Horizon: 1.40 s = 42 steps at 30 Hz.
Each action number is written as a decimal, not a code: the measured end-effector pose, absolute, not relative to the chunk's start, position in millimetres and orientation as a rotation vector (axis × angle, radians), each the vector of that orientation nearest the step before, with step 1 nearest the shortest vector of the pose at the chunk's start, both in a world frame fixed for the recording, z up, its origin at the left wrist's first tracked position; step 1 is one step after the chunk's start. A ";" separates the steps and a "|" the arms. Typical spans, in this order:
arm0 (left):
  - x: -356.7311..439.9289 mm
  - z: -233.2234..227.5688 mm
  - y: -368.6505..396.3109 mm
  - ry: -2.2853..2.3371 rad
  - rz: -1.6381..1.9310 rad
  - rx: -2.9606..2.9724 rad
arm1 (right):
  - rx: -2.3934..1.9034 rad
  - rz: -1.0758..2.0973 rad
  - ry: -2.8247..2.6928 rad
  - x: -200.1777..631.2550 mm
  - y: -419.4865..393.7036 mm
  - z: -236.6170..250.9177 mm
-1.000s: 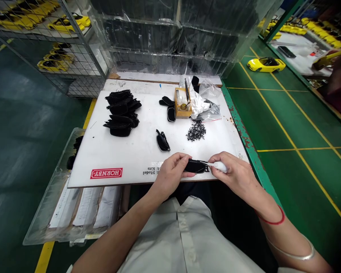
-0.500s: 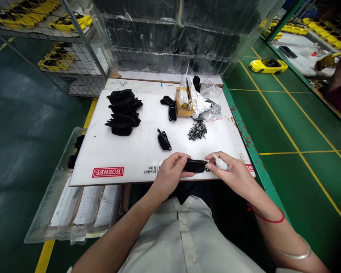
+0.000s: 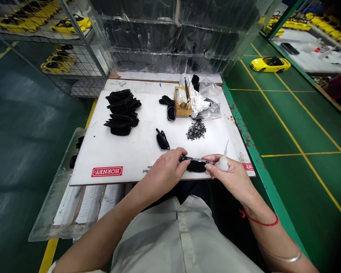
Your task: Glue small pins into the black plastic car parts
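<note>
Between both hands, close to the table's near edge, is a glossy black model-car part [image 3: 197, 166], curved like a small roof panel, with a jointed strip along its top edge. My left hand [image 3: 169, 165] pinches its left end. My right hand [image 3: 233, 177] keeps a white squeeze bottle [image 3: 222, 164] in its grip, thin nozzle pointing up, while thumb and fingertips also pinch the part's right end. A similar black part [image 3: 162, 140] lies just beyond my left hand. Farther off is a heap of tiny black pins or screws [image 3: 196, 129].
Stacked black parts [image 3: 121, 112] occupy the table's left side. A wooden box [image 3: 183, 104] with small bottles stands at the back, beside plastic bags [image 3: 211, 110]. A clear bin [image 3: 48, 204] sits low at left. Yellow model cars fill a wire rack [image 3: 82, 41]; another yellow car [image 3: 269, 64] is at right.
The black part has been turned so its jointed strip now faces up. My left hand has rolled over it, and the bottle's nozzle has swung more upright.
</note>
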<state>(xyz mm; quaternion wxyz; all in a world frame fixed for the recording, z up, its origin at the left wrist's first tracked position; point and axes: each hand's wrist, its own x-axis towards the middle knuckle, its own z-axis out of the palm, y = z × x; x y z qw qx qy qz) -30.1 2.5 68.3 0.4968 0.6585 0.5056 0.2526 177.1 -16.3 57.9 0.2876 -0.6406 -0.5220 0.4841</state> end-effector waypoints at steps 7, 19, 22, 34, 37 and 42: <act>-6.5 90.4 18.0 1.128 0.423 2.039 | -1.617 1.278 -1.349 181.7 -20.0 53.2; 0.5 89.1 35.8 1.085 0.286 1.847 | -1.605 1.160 -1.281 195.6 -26.1 38.4; 3.6 93.0 37.0 1.083 0.257 1.858 | -1.636 1.042 -1.358 195.5 -26.5 36.9; 10.9 97.9 37.5 1.119 0.192 1.827 | -1.597 0.867 -1.539 194.8 -27.7 36.7; 10.8 95.4 37.9 1.118 0.196 1.834 | -1.630 0.891 -1.516 194.4 -28.8 38.6; 10.6 91.7 38.3 1.132 0.208 1.852 | -1.665 1.023 -1.353 194.2 -32.8 45.7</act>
